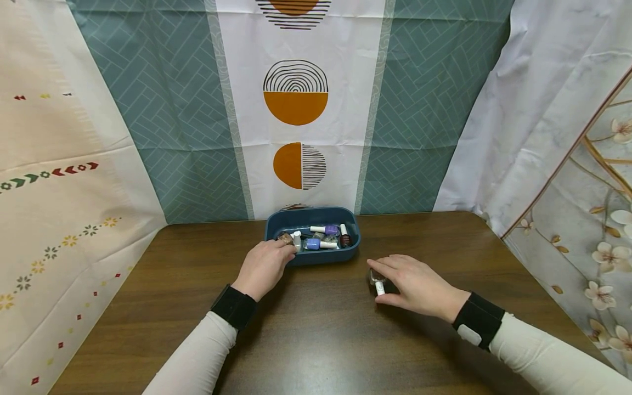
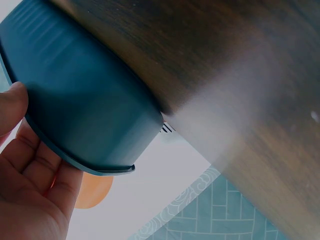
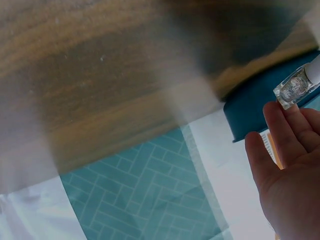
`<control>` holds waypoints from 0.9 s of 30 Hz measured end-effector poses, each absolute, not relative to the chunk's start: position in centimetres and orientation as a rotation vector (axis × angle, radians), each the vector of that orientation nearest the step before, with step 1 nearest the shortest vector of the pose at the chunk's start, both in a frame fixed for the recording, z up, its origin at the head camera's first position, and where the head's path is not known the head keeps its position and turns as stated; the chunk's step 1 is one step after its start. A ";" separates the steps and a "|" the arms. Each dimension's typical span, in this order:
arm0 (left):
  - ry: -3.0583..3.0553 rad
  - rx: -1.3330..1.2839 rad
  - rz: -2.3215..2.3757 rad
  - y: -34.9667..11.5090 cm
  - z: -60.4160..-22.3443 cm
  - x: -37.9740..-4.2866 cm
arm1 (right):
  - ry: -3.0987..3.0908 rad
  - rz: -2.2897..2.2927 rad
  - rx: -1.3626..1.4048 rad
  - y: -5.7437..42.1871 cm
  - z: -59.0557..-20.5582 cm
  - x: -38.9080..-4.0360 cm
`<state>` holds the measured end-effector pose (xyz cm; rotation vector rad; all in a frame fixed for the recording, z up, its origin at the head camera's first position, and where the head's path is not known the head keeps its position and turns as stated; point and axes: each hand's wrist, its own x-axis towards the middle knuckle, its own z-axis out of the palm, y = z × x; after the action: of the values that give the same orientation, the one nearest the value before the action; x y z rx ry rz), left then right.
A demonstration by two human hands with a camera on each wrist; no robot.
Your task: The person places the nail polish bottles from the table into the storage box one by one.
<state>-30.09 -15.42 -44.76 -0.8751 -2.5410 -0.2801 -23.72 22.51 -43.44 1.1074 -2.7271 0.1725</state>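
Observation:
A dark blue plastic bin stands at the back of the table, holding several nail polish bottles. My left hand grips its front left rim; in the left wrist view the thumb lies against the outer wall and the fingers reach over the rim. A white-capped bottle inside is close to those fingers. To the right of the bin, my right hand holds a glitter nail polish bottle lengthwise between fingertips and thumb, its white cap toward the thumb. The thumb is out of the right wrist view.
In the bin lie a purple bottle, a blue bottle and a dark red bottle, with others partly covered. The brown wooden table ends at a patterned curtain just behind the bin.

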 end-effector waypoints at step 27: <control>-2.518 -0.881 -0.293 -15.4 -44.9 -30.0 | -2.696 0.171 1.120 21.8 -41.1 -25.3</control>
<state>-30.02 -15.43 -44.86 -0.8813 -2.5176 -0.2927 -25.32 21.83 -41.13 1.1203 -2.6956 0.1710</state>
